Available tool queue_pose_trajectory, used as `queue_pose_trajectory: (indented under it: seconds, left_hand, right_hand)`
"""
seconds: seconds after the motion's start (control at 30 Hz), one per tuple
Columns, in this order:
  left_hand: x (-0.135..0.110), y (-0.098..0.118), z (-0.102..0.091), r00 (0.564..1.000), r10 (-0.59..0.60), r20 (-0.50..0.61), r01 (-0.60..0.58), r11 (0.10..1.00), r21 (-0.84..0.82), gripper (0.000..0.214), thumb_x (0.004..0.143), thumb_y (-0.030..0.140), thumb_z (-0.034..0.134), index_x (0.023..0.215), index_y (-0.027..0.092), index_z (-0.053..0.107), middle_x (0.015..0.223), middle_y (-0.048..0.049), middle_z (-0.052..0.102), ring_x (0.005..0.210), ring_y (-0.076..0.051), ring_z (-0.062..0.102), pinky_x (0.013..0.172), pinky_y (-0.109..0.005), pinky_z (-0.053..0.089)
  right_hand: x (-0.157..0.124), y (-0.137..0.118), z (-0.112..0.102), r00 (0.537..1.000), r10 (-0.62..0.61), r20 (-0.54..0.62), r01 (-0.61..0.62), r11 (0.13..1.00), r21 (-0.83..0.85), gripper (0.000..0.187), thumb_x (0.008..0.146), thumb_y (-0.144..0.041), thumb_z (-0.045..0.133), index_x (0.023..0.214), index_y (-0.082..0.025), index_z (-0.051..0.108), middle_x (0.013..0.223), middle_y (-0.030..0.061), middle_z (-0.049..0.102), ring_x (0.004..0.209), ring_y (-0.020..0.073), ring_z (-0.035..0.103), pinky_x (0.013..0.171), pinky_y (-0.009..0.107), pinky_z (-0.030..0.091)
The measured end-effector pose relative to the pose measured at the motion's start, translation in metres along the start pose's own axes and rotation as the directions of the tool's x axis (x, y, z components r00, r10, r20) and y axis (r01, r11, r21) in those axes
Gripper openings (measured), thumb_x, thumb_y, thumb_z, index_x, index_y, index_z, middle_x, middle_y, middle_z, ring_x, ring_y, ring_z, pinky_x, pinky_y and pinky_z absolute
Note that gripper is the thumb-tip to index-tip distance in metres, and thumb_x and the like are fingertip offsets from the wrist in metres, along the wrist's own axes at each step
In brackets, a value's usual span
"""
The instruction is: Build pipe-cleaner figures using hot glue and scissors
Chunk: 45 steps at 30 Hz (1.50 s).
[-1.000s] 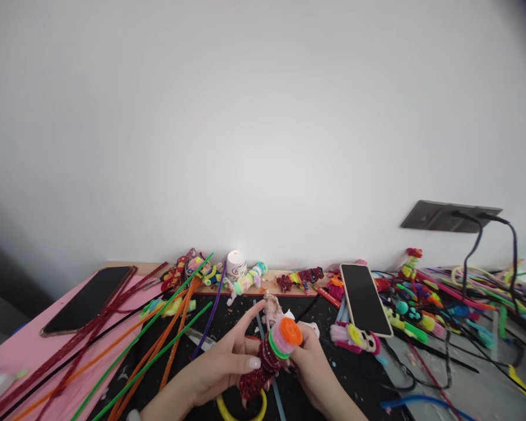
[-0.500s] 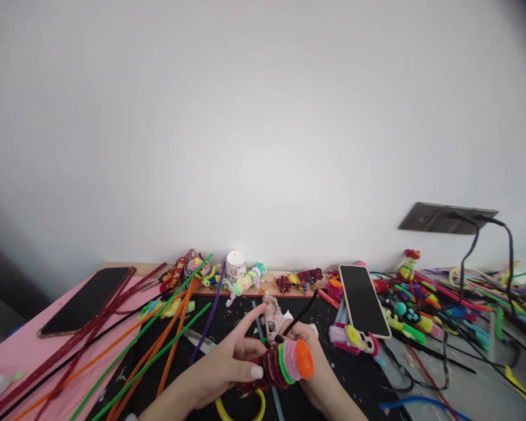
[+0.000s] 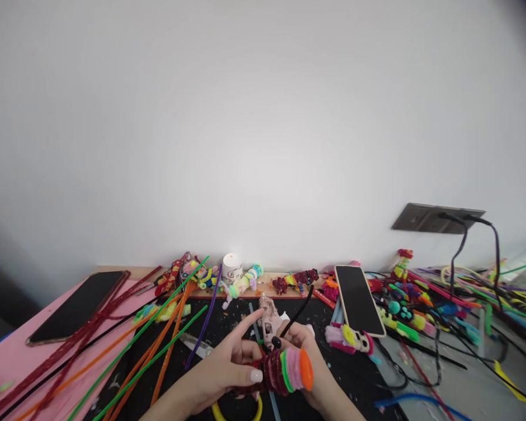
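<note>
My left hand (image 3: 228, 368) grips a stacked pipe-cleaner figure (image 3: 289, 369) of dark red, green, pink and orange coils, thumb pressed on its red part, index finger stretched out. On the figure's far side, my right hand (image 3: 309, 362) is closed on it and also pinches a black pipe cleaner (image 3: 298, 310) that rises up and to the right. A yellow ring (image 3: 235, 412) lies on the black mat (image 3: 228, 327) beneath my hands.
Long orange, green and purple pipe cleaners (image 3: 158, 345) fan out at left. Two phones lie on the desk, one left (image 3: 76, 304), one right (image 3: 358, 299). Small pipe-cleaner figures (image 3: 241, 280) line the wall. Tangled cables and pipe cleaners (image 3: 456, 304) crowd the right.
The coiled figure has tipped from pointing up to lying sideways, orange end to the right, and dropped lower. A black pipe cleaner has come up in my right hand.
</note>
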<state>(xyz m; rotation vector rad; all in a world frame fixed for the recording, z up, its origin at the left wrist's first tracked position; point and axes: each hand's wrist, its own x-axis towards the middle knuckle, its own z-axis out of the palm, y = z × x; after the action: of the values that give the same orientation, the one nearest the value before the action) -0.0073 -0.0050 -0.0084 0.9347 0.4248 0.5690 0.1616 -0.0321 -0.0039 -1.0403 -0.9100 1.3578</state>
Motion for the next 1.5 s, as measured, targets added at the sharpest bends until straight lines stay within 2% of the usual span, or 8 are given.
queue_pose_trajectory:
  seconds: [0.23,0.53,0.67,0.77,0.9,1.17,1.27,1.5]
  left_hand:
    - [-0.002,0.006,0.007,0.979,0.173,-0.103,-0.149,0.967,0.207,0.096,0.063,0.014,0.074,0.138,0.027,0.016,0.081,0.0022,0.057,0.063,-0.01,0.052,0.058,-0.021,0.041]
    - [-0.005,0.011,0.013,0.964,0.238,-0.122,-0.174,0.905,0.388,0.089,0.07,0.014,0.069,0.138,0.024,0.013,0.088,-0.0006,0.06,0.074,-0.015,0.054,0.072,-0.028,0.041]
    - [-0.006,0.007,0.011,0.954,0.263,-0.145,-0.168,0.867,0.469,0.086,0.071,0.014,0.067,0.138,0.024,0.015,0.091,-0.0016,0.061,0.078,-0.017,0.057,0.077,-0.03,0.042]
    - [-0.005,0.002,0.01,0.912,0.361,-0.194,-0.173,0.768,0.616,0.076,0.073,0.016,0.064,0.136,0.025,0.022,0.093,-0.0024,0.062,0.084,-0.019,0.058,0.083,-0.033,0.042]
    - [-0.005,-0.004,0.006,0.856,0.48,-0.191,-0.131,0.56,0.818,0.06,0.076,0.019,0.059,0.129,0.025,0.032,0.098,-0.0035,0.062,0.094,-0.02,0.058,0.091,-0.037,0.04]
    - [-0.007,-0.014,-0.005,0.814,0.572,-0.101,-0.089,0.294,0.952,0.049,0.081,0.024,0.056,0.124,0.03,0.033,0.109,-0.0026,0.061,0.103,-0.019,0.057,0.094,-0.037,0.042]
    - [-0.007,-0.014,-0.005,0.797,0.598,-0.083,-0.085,0.248,0.965,0.046,0.082,0.024,0.055,0.122,0.03,0.033,0.107,-0.0023,0.06,0.102,-0.019,0.057,0.093,-0.037,0.043]
    - [-0.005,-0.007,0.0,0.811,0.579,-0.083,-0.042,0.199,0.979,0.042,0.086,0.022,0.048,0.123,0.029,0.032,0.106,-0.004,0.055,0.102,-0.019,0.056,0.09,-0.035,0.046]
  right_hand:
    - [0.004,0.001,-0.011,0.999,-0.006,0.032,0.007,0.999,-0.035,0.038,0.056,-0.047,0.077,0.061,-0.015,0.057,0.048,-0.0028,0.054,0.038,0.0065,0.04,0.04,0.019,0.029]
    - [0.002,-0.004,-0.011,0.999,-0.005,0.041,0.003,0.999,0.049,0.032,0.061,-0.038,0.077,0.063,-0.014,0.057,0.045,-0.0055,0.049,0.039,0.0041,0.035,0.041,0.017,0.021]
    - [0.0,-0.009,-0.01,0.999,-0.024,0.032,0.023,0.999,0.033,0.026,0.066,-0.034,0.075,0.064,-0.013,0.06,0.053,-0.0025,0.054,0.046,0.0064,0.042,0.046,0.017,0.03]
    - [0.002,-0.01,-0.012,0.983,-0.184,0.029,0.185,0.981,-0.051,0.021,0.068,-0.031,0.072,0.063,-0.015,0.061,0.067,0.0014,0.056,0.065,0.013,0.052,0.061,0.023,0.041]
    - [-0.002,-0.009,-0.012,0.918,-0.394,0.043,0.385,0.863,-0.327,0.012,0.075,-0.025,0.065,0.067,-0.017,0.063,0.083,0.0053,0.056,0.078,0.0185,0.055,0.066,0.028,0.045]
    - [-0.018,-0.013,-0.001,0.699,-0.681,0.219,0.593,0.38,-0.71,0.013,0.078,-0.009,0.056,0.077,-0.02,0.062,0.081,0.0039,0.056,0.08,0.0193,0.052,0.069,0.033,0.042]
    - [-0.019,-0.012,0.001,0.677,-0.692,0.252,0.614,0.341,-0.712,0.016,0.079,-0.007,0.055,0.082,-0.021,0.062,0.087,0.0048,0.055,0.086,0.0198,0.052,0.074,0.034,0.043]
    - [-0.02,-0.002,0.003,0.731,-0.645,0.223,0.58,0.416,-0.7,0.019,0.082,-0.007,0.051,0.088,-0.021,0.061,0.098,0.0061,0.056,0.093,0.0179,0.055,0.081,0.029,0.045]
